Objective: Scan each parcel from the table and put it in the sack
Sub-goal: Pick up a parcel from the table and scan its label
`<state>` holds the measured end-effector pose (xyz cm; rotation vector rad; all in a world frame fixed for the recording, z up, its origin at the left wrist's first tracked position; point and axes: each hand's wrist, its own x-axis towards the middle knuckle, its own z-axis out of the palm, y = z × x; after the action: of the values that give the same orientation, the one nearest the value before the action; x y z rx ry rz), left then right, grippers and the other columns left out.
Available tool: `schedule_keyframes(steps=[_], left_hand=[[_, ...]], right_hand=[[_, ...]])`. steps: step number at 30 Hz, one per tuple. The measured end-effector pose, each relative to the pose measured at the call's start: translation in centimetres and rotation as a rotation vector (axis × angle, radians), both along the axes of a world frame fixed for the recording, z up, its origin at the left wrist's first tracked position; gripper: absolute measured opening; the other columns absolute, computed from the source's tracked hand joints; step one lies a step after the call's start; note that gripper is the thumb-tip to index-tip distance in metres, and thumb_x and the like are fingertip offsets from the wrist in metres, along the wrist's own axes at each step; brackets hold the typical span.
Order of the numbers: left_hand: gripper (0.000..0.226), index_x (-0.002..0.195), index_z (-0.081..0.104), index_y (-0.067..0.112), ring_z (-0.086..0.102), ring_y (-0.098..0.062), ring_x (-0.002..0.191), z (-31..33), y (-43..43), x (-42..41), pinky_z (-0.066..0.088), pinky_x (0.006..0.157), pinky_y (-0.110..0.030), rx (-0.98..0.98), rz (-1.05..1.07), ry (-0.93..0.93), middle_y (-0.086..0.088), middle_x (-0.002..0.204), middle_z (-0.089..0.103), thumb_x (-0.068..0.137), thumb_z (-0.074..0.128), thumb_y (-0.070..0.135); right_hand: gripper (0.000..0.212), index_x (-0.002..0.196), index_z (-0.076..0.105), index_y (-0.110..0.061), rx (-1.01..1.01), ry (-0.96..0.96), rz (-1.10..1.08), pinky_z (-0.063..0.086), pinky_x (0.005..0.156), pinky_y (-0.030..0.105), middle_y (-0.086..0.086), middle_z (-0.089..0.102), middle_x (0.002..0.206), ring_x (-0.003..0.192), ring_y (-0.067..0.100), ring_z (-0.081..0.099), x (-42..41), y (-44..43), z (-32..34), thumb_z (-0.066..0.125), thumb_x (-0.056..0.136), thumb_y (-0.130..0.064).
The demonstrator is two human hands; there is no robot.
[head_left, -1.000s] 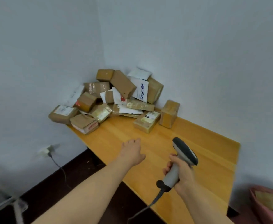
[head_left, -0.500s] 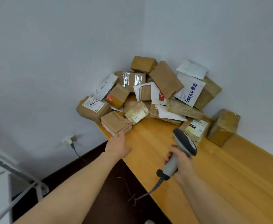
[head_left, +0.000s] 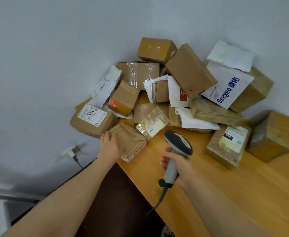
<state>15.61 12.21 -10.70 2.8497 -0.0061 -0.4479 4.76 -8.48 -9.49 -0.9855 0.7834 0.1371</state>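
Observation:
A heap of brown boxes and white mailers fills the table's far corner. At its front left lies a crumpled brown paper parcel, right at the table's left edge. My left hand lies on this parcel's left side, with the fingers bent over its far-left corner. My right hand grips the handle of a grey barcode scanner, whose head points toward the heap. A red scan light falls on a small brown box. The sack is out of view.
The wooden table runs to the right along the wall. A labelled box and a taped box stand apart on the right. A box marked 2004 overhangs the left edge. A wall socket sits below.
My left hand has moved forward and left from above the bare table onto the brown paper parcel. The view has closed in on the heap. The scanner stays in my right hand.

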Motion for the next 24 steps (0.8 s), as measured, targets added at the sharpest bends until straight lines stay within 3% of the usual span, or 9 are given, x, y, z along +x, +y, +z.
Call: schedule_keyframes(steps=[2, 4, 6, 10, 12, 15, 19, 22, 24], left_hand=[[0.089, 0.153, 0.005, 0.018, -0.006, -0.035, 0.146, -0.2, 0.1, 0.9, 0.011, 0.117, -0.044, -0.04, -0.016, 0.064, -0.017, 0.158, -0.007, 0.089, 0.06, 0.046], [0.109, 0.153, -0.004, 0.021, 0.002, -0.036, 0.143, -0.3, 0.0, 1.5, 0.022, 0.114, -0.044, -0.061, -0.057, 0.096, -0.016, 0.155, 0.002, 0.079, 0.069, 0.053], [0.12, 0.152, -0.002, 0.017, 0.016, -0.034, 0.136, -0.4, 0.2, 1.3, 0.032, 0.107, -0.041, -0.014, -0.113, 0.12, -0.014, 0.146, 0.016, 0.069, 0.074, 0.059], [0.094, 0.146, 0.025, 0.022, 0.03, -0.032, 0.128, -0.9, 1.0, 0.5, 0.038, 0.1, -0.038, -0.066, -0.192, 0.295, -0.011, 0.135, 0.026, 0.072, 0.07, 0.058], [0.079, 0.141, 0.033, 0.017, 0.039, -0.03, 0.124, -0.9, 1.2, 0.7, 0.042, 0.101, -0.036, -0.198, -0.175, 0.394, -0.012, 0.134, 0.032, 0.078, 0.072, 0.044], [0.063, 0.131, 0.04, 0.014, 0.052, -0.025, 0.11, -0.3, 1.3, 0.8, 0.051, 0.09, -0.037, -0.463, -0.106, 0.556, -0.006, 0.119, 0.048, 0.079, 0.075, 0.02], [0.053, 0.116, 0.04, 0.019, 0.052, -0.018, 0.112, 0.4, 0.7, 0.0, 0.042, 0.066, -0.015, -0.624, -0.263, 0.451, 0.007, 0.105, 0.049, 0.077, 0.072, 0.002], [0.078, 0.141, 0.029, 0.025, 0.04, -0.006, 0.121, 1.1, -0.1, -1.2, 0.041, 0.072, -0.012, -0.837, -0.327, 0.521, 0.013, 0.124, 0.043, 0.08, 0.061, -0.011], [0.074, 0.145, 0.031, 0.029, 0.045, -0.003, 0.116, 1.1, -0.4, -2.3, 0.043, 0.071, -0.015, -0.972, -0.273, 0.663, 0.017, 0.128, 0.046, 0.083, 0.047, -0.009]], right_hand=[[0.005, 0.088, 0.068, -0.004, -0.044, 0.03, -0.002, 0.054, 0.059, 0.033, 0.015, 0.069, 0.072, 0.062, 0.025, 0.067, 0.6, 1.1, -0.5, 0.07, 0.083, -0.002], [0.008, 0.09, 0.068, -0.002, -0.088, 0.08, -0.046, 0.053, 0.059, 0.034, 0.017, 0.069, 0.078, 0.068, 0.028, 0.066, 1.2, 2.1, -1.0, 0.071, 0.083, -0.003], [0.013, 0.092, 0.068, -0.002, -0.133, 0.132, -0.086, 0.053, 0.059, 0.035, 0.015, 0.069, 0.081, 0.071, 0.028, 0.065, 1.3, 3.0, -1.4, 0.074, 0.082, -0.006], [0.031, 0.107, 0.069, -0.011, -0.226, 0.213, -0.159, 0.055, 0.085, 0.046, 0.009, 0.069, 0.103, 0.097, 0.031, 0.064, 0.1, 4.8, -2.1, 0.08, 0.078, -0.015], [0.033, 0.108, 0.067, -0.011, -0.232, 0.224, -0.239, 0.057, 0.079, 0.045, 0.009, 0.069, 0.103, 0.095, 0.03, 0.065, -0.8, 5.6, -2.1, 0.08, 0.078, -0.014], [0.026, 0.101, 0.065, -0.013, -0.249, 0.225, -0.384, 0.057, 0.071, 0.039, 0.006, 0.068, 0.1, 0.09, 0.026, 0.065, -2.4, 6.2, -1.7, 0.079, 0.079, -0.016], [0.016, 0.093, 0.068, -0.016, -0.221, 0.149, -0.612, 0.055, 0.061, 0.033, 0.004, 0.071, 0.087, 0.079, 0.024, 0.068, -5.0, 5.7, -0.1, 0.077, 0.081, -0.021], [0.01, 0.087, 0.066, -0.017, -0.217, 0.114, -0.696, 0.052, 0.06, 0.033, 0.003, 0.067, 0.08, 0.073, 0.021, 0.061, -6.8, 5.2, 0.8, 0.075, 0.083, -0.02], [0.01, 0.084, 0.064, -0.017, -0.242, 0.125, -0.685, 0.049, 0.06, 0.033, 0.002, 0.065, 0.079, 0.071, 0.019, 0.058, -8.0, 5.2, 0.7, 0.074, 0.084, -0.018]])
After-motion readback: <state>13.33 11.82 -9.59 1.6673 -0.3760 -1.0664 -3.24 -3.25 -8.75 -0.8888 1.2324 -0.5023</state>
